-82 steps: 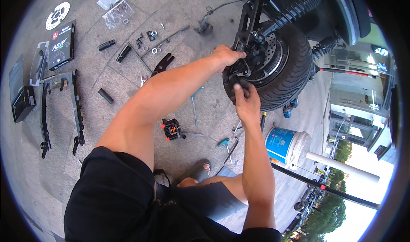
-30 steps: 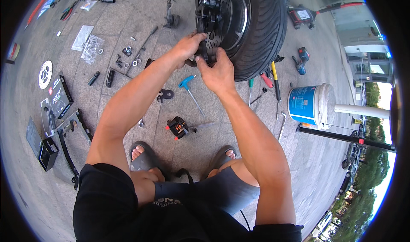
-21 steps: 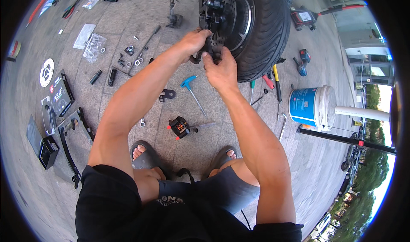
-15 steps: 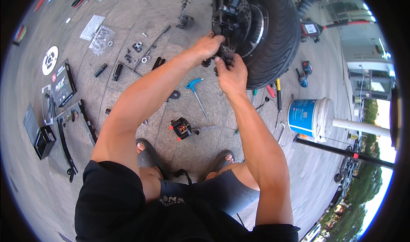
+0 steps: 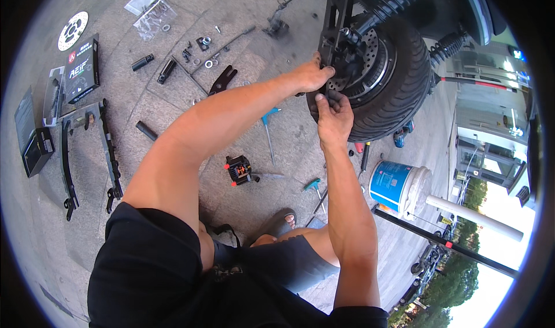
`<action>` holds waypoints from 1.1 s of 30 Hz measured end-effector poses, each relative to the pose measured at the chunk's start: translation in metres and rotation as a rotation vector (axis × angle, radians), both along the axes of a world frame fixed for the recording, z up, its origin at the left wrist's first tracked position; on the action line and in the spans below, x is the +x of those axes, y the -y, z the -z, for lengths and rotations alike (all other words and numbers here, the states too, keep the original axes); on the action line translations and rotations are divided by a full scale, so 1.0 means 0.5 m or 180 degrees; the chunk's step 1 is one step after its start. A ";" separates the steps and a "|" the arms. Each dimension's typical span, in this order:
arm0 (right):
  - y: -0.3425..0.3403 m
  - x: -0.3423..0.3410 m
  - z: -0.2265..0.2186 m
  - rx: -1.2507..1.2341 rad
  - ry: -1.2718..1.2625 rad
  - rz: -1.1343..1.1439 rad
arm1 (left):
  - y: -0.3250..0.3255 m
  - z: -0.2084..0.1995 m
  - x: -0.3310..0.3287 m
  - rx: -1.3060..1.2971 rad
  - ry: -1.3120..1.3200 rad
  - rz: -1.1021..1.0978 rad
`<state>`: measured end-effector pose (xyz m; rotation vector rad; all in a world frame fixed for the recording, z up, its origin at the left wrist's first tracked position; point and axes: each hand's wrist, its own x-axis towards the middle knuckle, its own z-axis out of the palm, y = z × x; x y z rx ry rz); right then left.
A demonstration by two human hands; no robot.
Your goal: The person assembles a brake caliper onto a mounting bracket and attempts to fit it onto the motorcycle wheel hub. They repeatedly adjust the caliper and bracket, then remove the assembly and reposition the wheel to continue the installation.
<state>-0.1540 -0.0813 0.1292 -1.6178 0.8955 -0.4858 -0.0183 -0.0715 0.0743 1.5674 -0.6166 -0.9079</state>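
Observation:
A black tyre (image 5: 399,88) on a hub with a drilled brake disc (image 5: 370,53) stands at the upper right, beside a black fork arm (image 5: 335,24). My left hand (image 5: 312,76) is closed at the arm's lower end, thumb bent over it. Just below, my right hand (image 5: 335,120) has its fingers curled in a pinch against a dark part near the disc. What either hand grips is hidden by the fingers and dark on dark. A blue-handled hex key (image 5: 269,132) lies on the floor under my left forearm.
Near my feet sits a black and orange device (image 5: 238,170). A blue and white bucket (image 5: 396,186) stands right. Leftward lie a fork frame (image 5: 68,160), a black box (image 5: 82,72), a brake disc (image 5: 73,31), sockets (image 5: 143,62) and a long-handled wrench (image 5: 231,41).
My view has shifted and turned, so the wheel appears farther right and more of the shock absorber shows. Both hands stay at the fork arm's lower end.

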 end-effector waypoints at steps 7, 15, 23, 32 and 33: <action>0.016 -0.021 0.001 -0.0365 -0.0875 -0.0577 | 0.008 0.020 0.008 -0.0066 -0.0213 0.0117; 0.005 -0.089 -0.035 -0.0737 -0.2408 -0.2051 | -0.018 -0.026 0.008 -0.0385 -0.0609 0.0180; 0.021 -0.139 -0.057 -0.0992 -0.2474 -0.2276 | -0.099 -0.023 0.078 -0.0211 -0.1736 0.0699; 0.024 -0.133 -0.056 -0.1029 -0.2576 -0.2337 | -0.235 0.197 0.200 0.2131 0.0564 0.0319; 0.020 -0.128 -0.057 -0.1022 -0.2502 -0.2369 | -0.253 0.217 0.206 0.2323 0.0882 0.0313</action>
